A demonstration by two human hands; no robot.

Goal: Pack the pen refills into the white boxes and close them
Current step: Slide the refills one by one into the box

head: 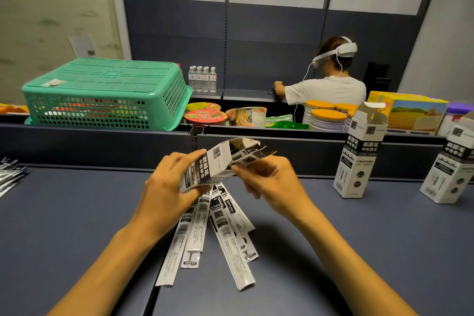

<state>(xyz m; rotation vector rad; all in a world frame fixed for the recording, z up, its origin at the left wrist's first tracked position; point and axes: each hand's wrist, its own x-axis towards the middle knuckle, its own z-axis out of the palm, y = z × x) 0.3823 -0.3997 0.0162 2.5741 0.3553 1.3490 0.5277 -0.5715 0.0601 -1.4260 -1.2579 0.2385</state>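
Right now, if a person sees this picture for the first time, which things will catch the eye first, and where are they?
First, the two hands in the middle: the left hand holds a white box with open flaps, and the right hand works at its open end. Below them, pen refills lie fanned out on the dark table. At the back left, a green basket lies upside down.
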